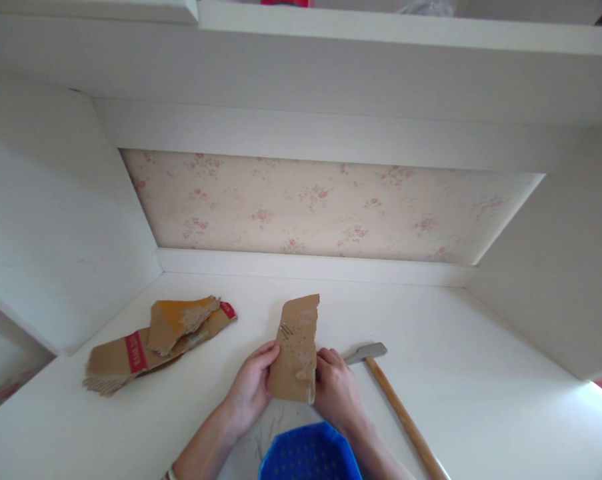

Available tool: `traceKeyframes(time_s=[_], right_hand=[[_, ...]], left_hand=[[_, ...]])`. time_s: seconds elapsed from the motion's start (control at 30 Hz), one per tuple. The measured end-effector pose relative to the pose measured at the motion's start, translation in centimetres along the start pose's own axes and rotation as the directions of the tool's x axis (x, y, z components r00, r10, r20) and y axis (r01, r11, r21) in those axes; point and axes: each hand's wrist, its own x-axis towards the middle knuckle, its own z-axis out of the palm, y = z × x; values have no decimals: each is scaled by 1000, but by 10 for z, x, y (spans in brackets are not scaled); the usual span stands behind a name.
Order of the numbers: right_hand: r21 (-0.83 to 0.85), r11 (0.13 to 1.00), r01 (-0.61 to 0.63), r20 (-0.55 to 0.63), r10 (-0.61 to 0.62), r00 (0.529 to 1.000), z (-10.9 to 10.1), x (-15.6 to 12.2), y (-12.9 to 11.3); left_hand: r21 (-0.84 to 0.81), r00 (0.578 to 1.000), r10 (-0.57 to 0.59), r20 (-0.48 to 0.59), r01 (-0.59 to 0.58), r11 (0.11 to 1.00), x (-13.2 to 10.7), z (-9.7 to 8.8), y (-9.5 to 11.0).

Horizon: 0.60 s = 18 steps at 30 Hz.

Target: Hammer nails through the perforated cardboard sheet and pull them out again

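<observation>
Between my hands stands a torn piece of brown cardboard (295,353), tilted up, with a ragged right edge and small dark holes. A few thin metal pieces, like staples or nails, show on its upper left face. My left hand (253,377) is closed on its left edge, thumb in front and fingers behind. At the right edge my right hand (337,387) is curled in against the cardboard, its fingertips partly hidden. Just right of that hand lies a hammer (398,403) with a flat grey metal head and a wooden handle. Below the cardboard is a blue perforated basket (308,453).
More torn cardboard (113,353) with red and orange print lies at the left. The white work surface (481,373) is boxed in by side panels, with floral wallpaper (321,207) behind and a white shelf (331,73) overhead. Thin dark marks or bits show left of the basket.
</observation>
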Motion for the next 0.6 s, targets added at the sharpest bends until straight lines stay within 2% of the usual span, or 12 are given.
traceKeyframes(time_s=[0.23,0.33,0.43,0.6], right_hand=[[102,993,-57,-45,62,997,3,0,4],[254,963,-93,-179,141,974,4,1,6],[427,904,-7,-333,165,928,3,-1,8],[462,879,116,-429,108,897,4,-6,11]], left_hand=[[15,1000,-4,16,4,1000,-3,4,1],[25,1000,-6,8,6,1000,-4,5,1],[43,1000,-10,-14,11,999,-3,5,-1],[70,1000,-3,12,2,998,-2,5,-3]])
